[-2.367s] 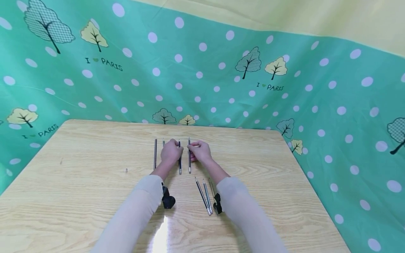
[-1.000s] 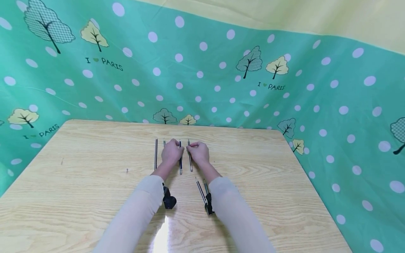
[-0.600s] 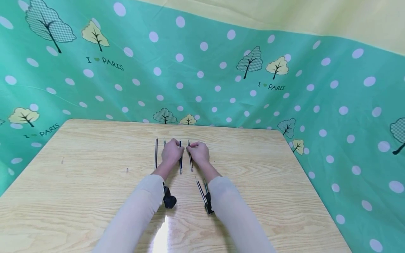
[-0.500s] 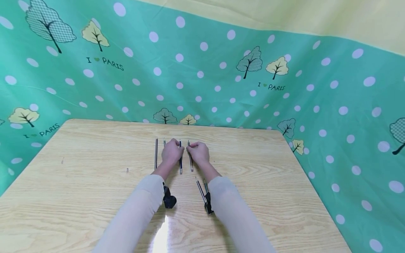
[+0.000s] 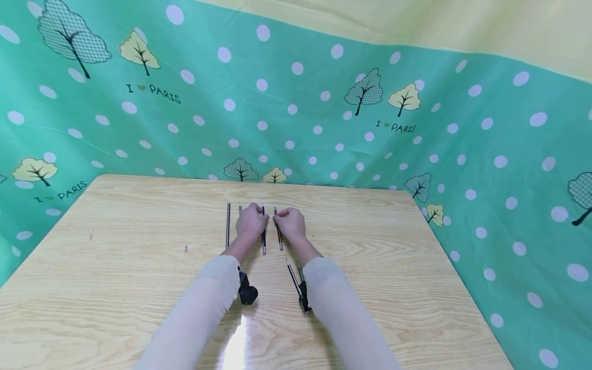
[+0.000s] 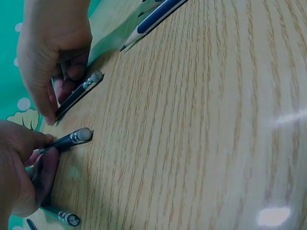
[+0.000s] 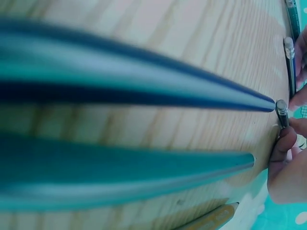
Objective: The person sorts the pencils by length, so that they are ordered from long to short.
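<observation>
In the head view my left hand (image 5: pixel 251 222) pinches a dark blue pencil (image 5: pixel 264 242) that lies lengthwise on the table. Just to its right, my right hand (image 5: pixel 291 223) pinches another dark pencil (image 5: pixel 280 241), slightly slanted with its eraser end toward me. The left wrist view shows thumb and fingers around both the left pencil (image 6: pixel 72 139) and the right pencil (image 6: pixel 79 96). Left of my left hand lies a dark pencil (image 5: pixel 228 226). A further pencil (image 5: pixel 240 208) is mostly hidden under that hand.
By my right wrist lie a blue striped pencil (image 5: pixel 293 275), a green pencil (image 7: pixel 120 170) and a yellowish pencil (image 7: pixel 211 218), partly covered by the sleeve. A tiny scrap (image 5: pixel 186 248) rests on the wooden table (image 5: pixel 115 288). Behind hangs a green dotted cloth (image 5: pixel 296 139).
Since the oldest frame, my right hand and forearm have shifted slightly left, and its pencil has turned to a slant. The sleeve now covers more of the near pencils. My left hand stays put.
</observation>
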Motion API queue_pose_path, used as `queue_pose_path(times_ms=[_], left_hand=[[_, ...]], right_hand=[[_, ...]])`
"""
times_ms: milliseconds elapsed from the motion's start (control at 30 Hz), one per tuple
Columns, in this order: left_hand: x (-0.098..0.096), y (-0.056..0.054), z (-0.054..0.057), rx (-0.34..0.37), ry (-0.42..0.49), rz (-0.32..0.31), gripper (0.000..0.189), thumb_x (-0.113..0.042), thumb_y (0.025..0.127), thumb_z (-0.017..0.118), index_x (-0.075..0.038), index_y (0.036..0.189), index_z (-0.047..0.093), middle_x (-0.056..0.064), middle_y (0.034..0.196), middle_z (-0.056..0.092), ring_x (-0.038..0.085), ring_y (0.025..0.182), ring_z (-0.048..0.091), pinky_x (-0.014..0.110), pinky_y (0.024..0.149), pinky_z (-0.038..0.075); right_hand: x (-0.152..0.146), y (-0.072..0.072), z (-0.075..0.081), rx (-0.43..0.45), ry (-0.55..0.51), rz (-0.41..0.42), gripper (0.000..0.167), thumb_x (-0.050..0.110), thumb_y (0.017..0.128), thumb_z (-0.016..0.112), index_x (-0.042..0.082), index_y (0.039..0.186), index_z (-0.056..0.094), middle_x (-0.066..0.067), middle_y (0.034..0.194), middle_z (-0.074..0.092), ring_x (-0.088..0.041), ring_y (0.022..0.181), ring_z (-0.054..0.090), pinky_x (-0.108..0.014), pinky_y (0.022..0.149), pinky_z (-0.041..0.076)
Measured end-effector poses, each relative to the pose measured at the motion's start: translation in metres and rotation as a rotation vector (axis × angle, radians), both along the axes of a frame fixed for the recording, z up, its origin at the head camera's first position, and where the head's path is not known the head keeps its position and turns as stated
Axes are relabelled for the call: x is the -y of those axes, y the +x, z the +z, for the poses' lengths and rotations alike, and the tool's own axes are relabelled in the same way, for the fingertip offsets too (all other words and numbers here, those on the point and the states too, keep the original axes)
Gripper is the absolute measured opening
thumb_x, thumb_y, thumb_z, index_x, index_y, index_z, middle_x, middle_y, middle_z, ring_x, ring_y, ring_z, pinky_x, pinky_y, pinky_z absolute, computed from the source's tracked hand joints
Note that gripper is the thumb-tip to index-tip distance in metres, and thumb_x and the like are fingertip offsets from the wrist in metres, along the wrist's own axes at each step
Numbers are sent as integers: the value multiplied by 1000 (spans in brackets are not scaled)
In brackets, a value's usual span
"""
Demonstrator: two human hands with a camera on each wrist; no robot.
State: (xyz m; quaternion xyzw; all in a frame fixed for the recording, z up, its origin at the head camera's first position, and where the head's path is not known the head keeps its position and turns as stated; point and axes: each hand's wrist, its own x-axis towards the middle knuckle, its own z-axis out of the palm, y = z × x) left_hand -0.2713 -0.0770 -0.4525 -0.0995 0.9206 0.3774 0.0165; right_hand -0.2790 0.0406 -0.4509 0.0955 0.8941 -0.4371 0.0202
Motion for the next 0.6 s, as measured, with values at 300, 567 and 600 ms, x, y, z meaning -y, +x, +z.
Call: queue_pose_path(times_ms=[300, 567, 600], left_hand=[[0, 0, 0, 2, 4, 1, 31, -24, 90, 57, -5, 114, 54, 15, 109, 63, 27, 87, 60, 36, 71, 50], [-1, 0, 1, -2, -3, -1, 30, -24, 91, 57, -5, 114, 54, 16, 109, 63, 28, 89, 61, 38, 72, 50], [-1, 0, 1, -3, -3, 0, 30, -24, 91, 57, -5, 114, 54, 16, 109, 63, 28, 88, 61, 38, 72, 50]], right_hand=[[1, 0, 2, 5, 30, 14, 13, 23, 84, 69, 11, 89, 69, -4, 96, 69, -18, 82, 62, -25, 67, 49], [1, -1, 4, 15, 33, 22, 13, 22, 84, 69, 10, 90, 70, -4, 96, 69, -18, 82, 62, -25, 68, 50], [1, -2, 4, 12, 33, 23, 13, 21, 84, 69, 10, 90, 70, -5, 96, 69, -18, 82, 62, -25, 68, 50]])
